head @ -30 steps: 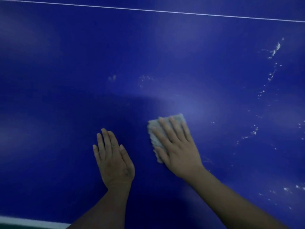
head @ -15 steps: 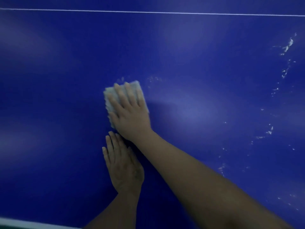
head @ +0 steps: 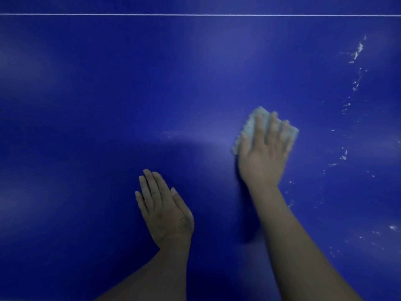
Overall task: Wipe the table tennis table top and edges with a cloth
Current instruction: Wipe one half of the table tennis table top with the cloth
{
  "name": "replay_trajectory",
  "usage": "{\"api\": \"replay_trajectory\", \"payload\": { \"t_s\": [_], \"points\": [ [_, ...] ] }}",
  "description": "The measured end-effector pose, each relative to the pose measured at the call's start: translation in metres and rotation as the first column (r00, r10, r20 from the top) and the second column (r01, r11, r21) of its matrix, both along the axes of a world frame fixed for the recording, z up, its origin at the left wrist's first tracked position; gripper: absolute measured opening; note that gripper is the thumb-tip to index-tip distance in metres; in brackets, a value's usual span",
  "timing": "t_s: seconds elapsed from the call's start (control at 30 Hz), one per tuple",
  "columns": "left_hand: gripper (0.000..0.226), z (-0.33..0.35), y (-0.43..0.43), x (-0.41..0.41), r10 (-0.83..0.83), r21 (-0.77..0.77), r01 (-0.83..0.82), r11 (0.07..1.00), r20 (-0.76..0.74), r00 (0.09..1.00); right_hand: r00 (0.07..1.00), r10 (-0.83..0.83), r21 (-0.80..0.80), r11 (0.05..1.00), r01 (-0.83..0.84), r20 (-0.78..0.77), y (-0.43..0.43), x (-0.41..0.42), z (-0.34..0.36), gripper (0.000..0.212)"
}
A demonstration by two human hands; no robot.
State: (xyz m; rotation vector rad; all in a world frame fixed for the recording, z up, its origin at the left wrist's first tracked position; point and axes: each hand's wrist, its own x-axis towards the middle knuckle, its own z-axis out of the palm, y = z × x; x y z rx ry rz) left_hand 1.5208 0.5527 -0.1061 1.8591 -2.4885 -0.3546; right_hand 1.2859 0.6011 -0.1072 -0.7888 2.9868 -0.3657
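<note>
Right hand point(head: 263, 157) is flat, fingers straight, pressing a pale folded cloth point(head: 251, 124) onto the blue table top point(head: 86, 127), right of centre in the frame. Left hand point(head: 165, 209) lies open and flat on the surface, lower centre, holding nothing. White specks point(head: 355, 53) trail down the right side, and a thin white line point(head: 195, 15) runs across the top

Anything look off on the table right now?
White specks trail down the table's right side, beyond the cloth under the right hand; they look like unwiped residue. Nothing else stands out.
</note>
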Motion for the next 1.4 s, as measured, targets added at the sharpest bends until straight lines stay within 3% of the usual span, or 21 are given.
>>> {"api": "replay_trajectory", "payload": {
  "t_s": [0.1,0.17,0.37,0.43,0.53,0.6,0.67,0.77,0.93,1.0,1.1,1.23,1.3,1.4],
  "points": [
    [0.065,0.000,-0.001,-0.001,0.009,-0.006,-0.009,1.000,-0.002,1.000,0.988,-0.154,0.045,0.987,0.153,0.018,0.030,0.012,0.003,0.063],
    [0.064,0.000,0.000,-0.001,0.006,-0.010,-0.006,1.000,-0.007,1.000,0.987,-0.156,0.054,0.987,0.154,0.025,0.005,0.027,0.004,0.064],
    [0.065,-0.001,-0.003,0.002,0.045,0.004,-0.045,0.999,-0.106,0.993,0.994,0.107,-0.116,0.988,-0.104,0.014,-0.130,0.085,0.014,0.066],
    [0.065,0.000,-0.004,0.006,0.006,-0.032,-0.012,0.999,-0.153,0.988,0.976,0.215,-0.084,0.974,-0.211,0.046,-0.152,0.107,0.019,0.065],
    [0.069,0.007,-0.005,0.008,0.058,0.038,-0.049,0.998,-0.309,0.949,0.886,0.465,-0.066,0.884,-0.463,0.007,-0.137,0.131,0.014,0.064],
    [0.061,0.010,-0.007,0.012,0.108,0.089,-0.079,0.993,-0.405,0.908,0.861,0.508,-0.069,0.859,-0.507,-0.006,-0.097,0.132,0.012,0.061],
    [0.058,0.011,-0.006,0.031,0.021,0.046,-0.006,0.999,-0.332,0.943,0.885,0.465,-0.040,0.885,-0.464,0.032,-0.043,0.121,0.012,0.060],
    [0.061,0.009,0.003,0.067,-0.143,-0.002,0.143,0.990,-0.119,0.983,0.966,0.253,0.066,0.964,-0.256,0.045,0.041,0.094,0.015,0.060],
    [0.062,0.006,0.008,0.078,-0.167,0.001,0.168,0.986,-0.112,0.980,0.991,-0.107,0.158,0.983,0.094,0.078,0.085,0.084,0.015,0.065],
    [0.062,0.007,0.008,0.078,-0.173,0.003,0.174,0.985,-0.111,0.979,0.995,-0.073,0.133,0.989,0.064,0.065,0.061,0.102,0.016,0.067],
    [0.063,0.009,0.007,0.079,-0.176,0.021,0.179,0.984,-0.103,0.979,0.983,0.163,0.071,0.983,-0.169,0.082,0.030,0.149,0.022,0.068],
    [0.064,0.010,0.007,0.079,-0.170,0.031,0.174,0.984,-0.108,0.980,0.884,0.453,0.086,0.882,-0.463,0.114,0.065,0.169,0.025,0.068],
    [0.064,0.010,0.007,0.078,-0.164,0.029,0.168,0.985,-0.111,0.980,0.887,0.450,0.114,0.881,-0.460,0.103,0.100,0.144,0.021,0.067],
    [0.064,0.012,0.008,0.078,-0.161,0.028,0.165,0.986,-0.110,0.981,0.959,0.270,0.199,0.939,-0.281,0.081,0.151,0.095,0.019,0.066]
  ]
}}
